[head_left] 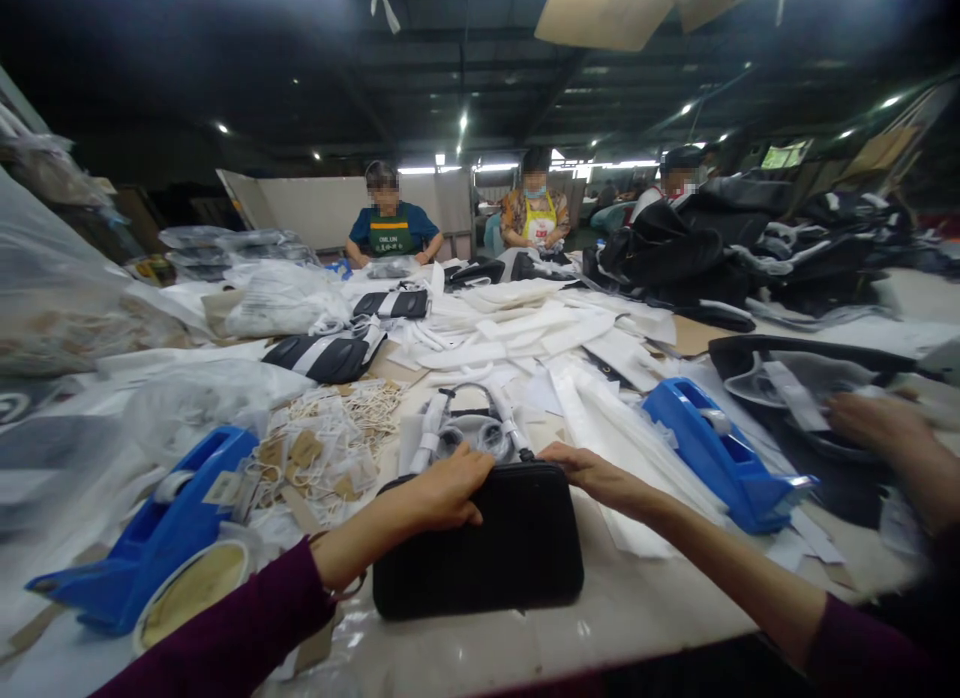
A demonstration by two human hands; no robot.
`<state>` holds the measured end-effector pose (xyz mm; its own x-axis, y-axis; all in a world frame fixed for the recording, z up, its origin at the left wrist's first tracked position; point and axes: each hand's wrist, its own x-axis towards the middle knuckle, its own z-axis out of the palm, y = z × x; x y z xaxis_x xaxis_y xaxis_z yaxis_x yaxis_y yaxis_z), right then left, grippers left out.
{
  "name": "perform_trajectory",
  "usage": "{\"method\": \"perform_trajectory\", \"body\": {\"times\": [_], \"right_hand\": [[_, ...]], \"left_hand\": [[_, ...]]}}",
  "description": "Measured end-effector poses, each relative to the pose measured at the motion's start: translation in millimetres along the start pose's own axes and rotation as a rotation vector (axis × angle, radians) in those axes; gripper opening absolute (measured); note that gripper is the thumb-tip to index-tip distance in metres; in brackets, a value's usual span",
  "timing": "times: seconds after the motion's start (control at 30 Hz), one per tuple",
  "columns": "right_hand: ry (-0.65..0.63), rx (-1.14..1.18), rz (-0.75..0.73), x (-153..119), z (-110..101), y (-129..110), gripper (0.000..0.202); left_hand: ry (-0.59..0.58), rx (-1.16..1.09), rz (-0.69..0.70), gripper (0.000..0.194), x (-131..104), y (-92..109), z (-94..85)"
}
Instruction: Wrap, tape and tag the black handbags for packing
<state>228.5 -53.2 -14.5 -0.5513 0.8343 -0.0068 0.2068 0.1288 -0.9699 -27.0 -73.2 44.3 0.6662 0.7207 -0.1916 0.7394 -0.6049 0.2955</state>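
Observation:
A black handbag [480, 548] stands at the table's front edge in the head view, its broad side towards me. Behind its top edge are handles [472, 388] with white wrapping and rings under clear film. My left hand [454, 488] grips the top edge near the middle, thumb on the front panel and fingers over the far side. At the top right corner my right hand [589, 473] is closed on the bag beside the zipper end. Whether it pinches the zipper pull itself is hidden.
Blue tape dispensers [169, 518] [720, 458] flank the bag. A round tub [195, 593] and corded tags [315, 448] lie left. White sheets [517, 328] cover the middle. At right, a co-worker's hand [874, 418] works on a black bag [795, 398]. Several people sit across the table.

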Motion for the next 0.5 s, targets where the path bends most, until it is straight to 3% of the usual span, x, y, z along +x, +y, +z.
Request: {"method": "perform_trajectory", "body": {"times": [0.13, 0.27, 0.5], "right_hand": [[0.12, 0.116, 0.036, 3.8, 10.7, 3.9, 0.023], [0.117, 0.141, 0.088, 2.3, 19.2, 9.2, 0.011], [0.213, 0.243, 0.118, 0.1, 27.1, 7.4, 0.008]], "left_hand": [[-0.011, -0.022, 0.001, 0.043, -0.5, -2.3, 0.6], [-0.012, -0.064, -0.019, 0.038, -5.0, -3.7, 1.0], [0.049, -0.09, -0.023, 0.033, -8.3, -10.3, 12.0]]}}
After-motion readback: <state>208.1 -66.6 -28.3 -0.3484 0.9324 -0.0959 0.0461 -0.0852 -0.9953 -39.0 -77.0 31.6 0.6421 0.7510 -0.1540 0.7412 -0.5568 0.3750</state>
